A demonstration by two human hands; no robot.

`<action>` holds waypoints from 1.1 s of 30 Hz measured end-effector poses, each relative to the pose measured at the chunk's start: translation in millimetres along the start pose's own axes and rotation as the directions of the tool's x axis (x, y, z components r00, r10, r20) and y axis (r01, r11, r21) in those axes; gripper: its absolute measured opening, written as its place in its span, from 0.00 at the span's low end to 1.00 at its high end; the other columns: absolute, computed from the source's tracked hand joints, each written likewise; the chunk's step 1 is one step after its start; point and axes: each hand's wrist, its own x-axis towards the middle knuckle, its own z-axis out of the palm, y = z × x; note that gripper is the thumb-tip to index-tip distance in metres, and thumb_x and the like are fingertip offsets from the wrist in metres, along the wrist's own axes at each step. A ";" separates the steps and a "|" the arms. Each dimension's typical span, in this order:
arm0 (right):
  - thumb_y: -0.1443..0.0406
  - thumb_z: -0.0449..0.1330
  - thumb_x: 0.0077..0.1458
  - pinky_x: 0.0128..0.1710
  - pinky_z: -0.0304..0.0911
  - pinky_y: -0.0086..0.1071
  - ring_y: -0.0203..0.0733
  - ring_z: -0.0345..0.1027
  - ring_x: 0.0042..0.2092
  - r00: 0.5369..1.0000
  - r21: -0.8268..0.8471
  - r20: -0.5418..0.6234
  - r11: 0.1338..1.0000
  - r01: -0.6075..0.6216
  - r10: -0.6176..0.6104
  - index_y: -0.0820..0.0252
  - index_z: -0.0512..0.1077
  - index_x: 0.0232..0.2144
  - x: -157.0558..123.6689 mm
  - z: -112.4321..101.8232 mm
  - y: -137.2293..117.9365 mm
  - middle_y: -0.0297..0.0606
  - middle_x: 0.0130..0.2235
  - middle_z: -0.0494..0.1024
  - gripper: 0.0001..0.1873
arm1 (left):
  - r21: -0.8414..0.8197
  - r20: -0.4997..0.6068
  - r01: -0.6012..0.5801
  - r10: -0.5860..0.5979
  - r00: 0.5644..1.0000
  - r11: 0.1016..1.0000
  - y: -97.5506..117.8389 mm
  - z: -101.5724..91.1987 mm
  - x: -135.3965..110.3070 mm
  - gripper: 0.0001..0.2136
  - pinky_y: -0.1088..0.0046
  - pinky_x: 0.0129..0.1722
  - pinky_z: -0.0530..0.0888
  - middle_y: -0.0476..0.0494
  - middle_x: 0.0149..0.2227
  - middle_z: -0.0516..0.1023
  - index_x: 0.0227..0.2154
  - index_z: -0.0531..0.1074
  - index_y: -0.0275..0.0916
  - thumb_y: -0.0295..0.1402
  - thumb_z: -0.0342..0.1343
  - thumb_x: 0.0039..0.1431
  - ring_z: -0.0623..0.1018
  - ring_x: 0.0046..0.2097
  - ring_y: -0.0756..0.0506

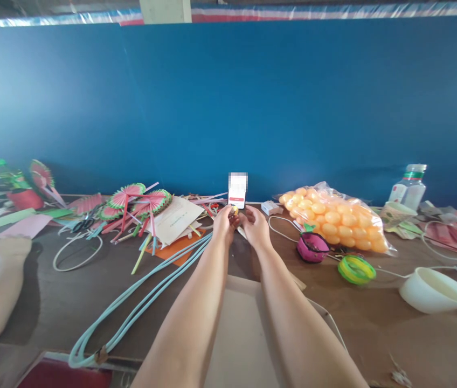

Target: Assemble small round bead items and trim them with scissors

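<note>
Both my arms reach forward over the brown table. My left hand is closed, its fingertips round a small yellow and dark thing too small to name. Close beside it on the right, my right hand has its fingers curved and apart, with nothing visible in them. Just beyond both hands, a phone with a lit screen stands upright near the blue wall. Below my forearms lies a light brown board.
Left are light blue tubes, pleated paper fans, papers and another person's arm. Right are a bag of orange balls, a purple pouch, green-yellow rings, a white bowl and bottles.
</note>
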 end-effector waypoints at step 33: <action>0.51 0.67 0.50 0.36 0.72 0.31 0.39 0.75 0.36 0.927 0.775 0.338 0.511 -0.372 0.162 0.57 0.75 0.35 4.4 -8.2 -1.6 0.38 0.35 0.81 0.17 | 0.201 0.336 -0.379 0.300 0.893 0.903 -9.2 1.0 -6.8 0.14 0.73 0.45 0.72 0.41 0.45 0.81 0.40 0.81 0.39 0.40 0.67 0.51 0.78 0.48 0.44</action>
